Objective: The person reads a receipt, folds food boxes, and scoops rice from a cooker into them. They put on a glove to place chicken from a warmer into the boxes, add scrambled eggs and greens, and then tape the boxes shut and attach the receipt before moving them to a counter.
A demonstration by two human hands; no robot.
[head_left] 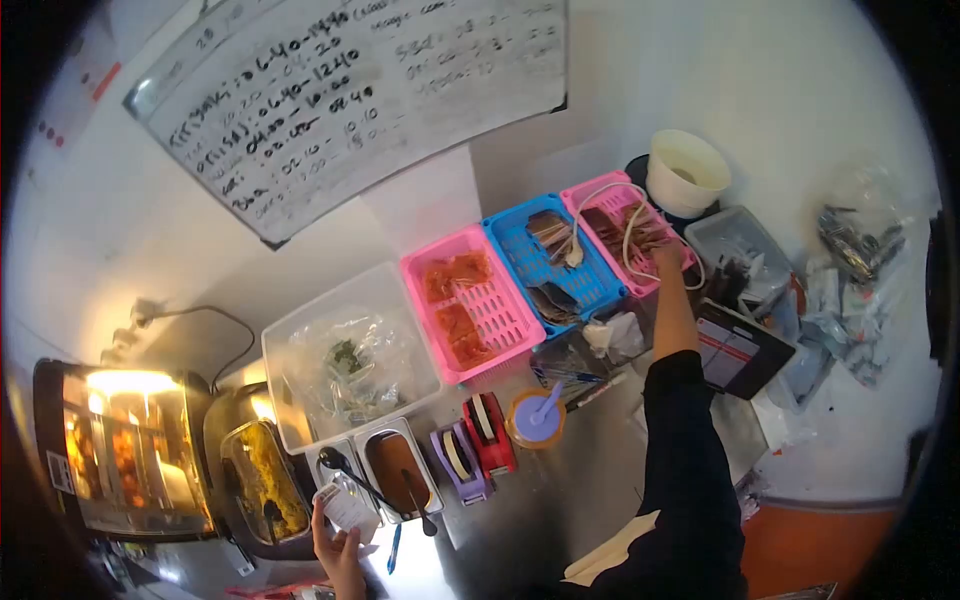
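Note:
My left hand (338, 550) holds a small white printed packet (348, 510) between thumb and fingers, at the lower left beside the metal pans. My right arm reaches to the far pink basket (648, 287), and my right hand (668, 258) is at its front edge, over the brownish flat packets (630, 232) in it. Its fingers are too small and dark to make out. A white cable (627, 250) loops over that basket. Left of it stand a blue basket (515, 250) with dark packets and a pink basket (497, 300) with orange-red packets.
A clear bin (275, 350) with plastic bags, a pan of brown sauce (398, 468), tape dispensers (487, 430), a purple-lidded jar (537, 418) and a tablet (740, 350) stand about. A lit glass warmer (130, 450) is at left, a cream bucket (688, 172) at back right.

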